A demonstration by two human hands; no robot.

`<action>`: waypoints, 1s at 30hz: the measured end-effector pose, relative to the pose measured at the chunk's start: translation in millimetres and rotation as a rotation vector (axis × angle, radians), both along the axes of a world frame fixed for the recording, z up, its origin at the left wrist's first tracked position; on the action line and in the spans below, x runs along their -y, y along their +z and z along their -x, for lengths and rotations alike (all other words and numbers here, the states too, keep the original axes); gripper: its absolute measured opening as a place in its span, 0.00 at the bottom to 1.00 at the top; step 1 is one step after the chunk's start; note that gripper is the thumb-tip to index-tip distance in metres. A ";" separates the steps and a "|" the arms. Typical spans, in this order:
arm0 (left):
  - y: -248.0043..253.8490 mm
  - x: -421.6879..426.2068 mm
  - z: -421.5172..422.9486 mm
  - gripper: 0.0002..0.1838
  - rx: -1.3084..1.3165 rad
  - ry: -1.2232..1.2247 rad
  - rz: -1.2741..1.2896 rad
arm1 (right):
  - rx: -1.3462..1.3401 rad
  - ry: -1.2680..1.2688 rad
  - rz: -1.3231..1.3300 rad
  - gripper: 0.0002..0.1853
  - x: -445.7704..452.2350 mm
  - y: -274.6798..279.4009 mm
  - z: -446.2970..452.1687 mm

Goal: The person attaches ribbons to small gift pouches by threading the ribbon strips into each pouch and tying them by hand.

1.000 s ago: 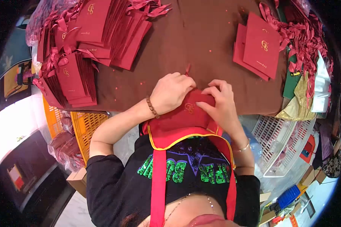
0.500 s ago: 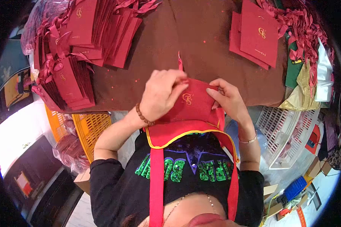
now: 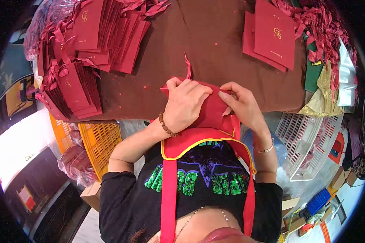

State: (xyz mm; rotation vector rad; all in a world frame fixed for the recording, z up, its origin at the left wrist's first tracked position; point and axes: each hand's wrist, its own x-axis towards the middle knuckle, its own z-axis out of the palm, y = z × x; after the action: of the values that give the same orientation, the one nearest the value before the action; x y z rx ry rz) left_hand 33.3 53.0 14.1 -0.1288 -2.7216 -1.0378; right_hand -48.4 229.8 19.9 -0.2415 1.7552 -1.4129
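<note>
A small red paper bag (image 3: pixel 211 106) lies at the table's near edge, just above my apron (image 3: pixel 190 142). My left hand (image 3: pixel 186 101), with a beaded bracelet, is closed over its left part and covers the printed gold logo. My right hand (image 3: pixel 244 104) pinches the bag's right edge between thumb and fingers. A thin red ribbon (image 3: pixel 188 67) sticks up from the far side of the bag onto the brown cloth. What lies under my left fingers is hidden.
Stacks of red bags with ribbons (image 3: pixel 79 87) stand at the table's left. More red bags (image 3: pixel 274 38) lie at the right, beside a heap of red ribbons (image 3: pixel 326 28) and gold wrapping (image 3: pixel 322 95). Below are a yellow crate (image 3: pixel 97 141) and white baskets (image 3: pixel 308 150).
My left hand has moved right and over the bag, covering its logo. The bag has tilted, and its left corner now shows beyond my left hand. My right hand stays at the right edge.
</note>
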 end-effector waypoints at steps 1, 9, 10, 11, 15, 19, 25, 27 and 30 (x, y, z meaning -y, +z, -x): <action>1.5 -1.3 0.4 0.07 0.000 0.003 0.002 | -0.013 0.009 -0.006 0.09 0.3 2.7 0.1; 9.8 -4.7 2.8 0.22 0.135 0.054 -0.099 | -0.071 0.015 -0.021 0.09 0.1 7.8 -3.0; 9.8 -5.3 2.8 0.22 0.135 0.054 -0.098 | -0.103 0.011 -0.020 0.09 -0.4 7.3 -3.4; 10.0 -6.5 2.6 0.24 0.109 0.045 -0.084 | -0.135 0.008 -0.020 0.09 -0.7 7.0 -3.9; 9.8 -9.5 5.4 0.26 0.094 0.053 -0.053 | -0.250 0.009 -0.012 0.09 0.7 7.1 -5.5; 8.6 -16.6 8.4 0.23 0.036 0.060 -0.039 | -0.275 0.005 0.000 0.09 -0.1 7.9 -5.1; 10.4 -23.9 8.8 0.23 -0.119 -0.034 0.290 | -0.394 0.032 0.074 0.08 -2.9 7.6 -5.2; 13.3 -17.7 9.6 0.24 -0.041 -0.044 0.119 | -0.342 0.025 0.051 0.08 -5.2 8.7 -3.1; 20.1 -2.4 8.1 0.21 0.101 -0.096 -0.041 | -0.469 0.100 0.049 0.07 -6.0 9.0 -3.7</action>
State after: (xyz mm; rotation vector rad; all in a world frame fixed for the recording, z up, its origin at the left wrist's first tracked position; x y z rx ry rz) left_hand 25.3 55.5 34.2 -0.2081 -2.8070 -1.1555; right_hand -44.8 235.8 28.8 -0.7262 2.0472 -1.4035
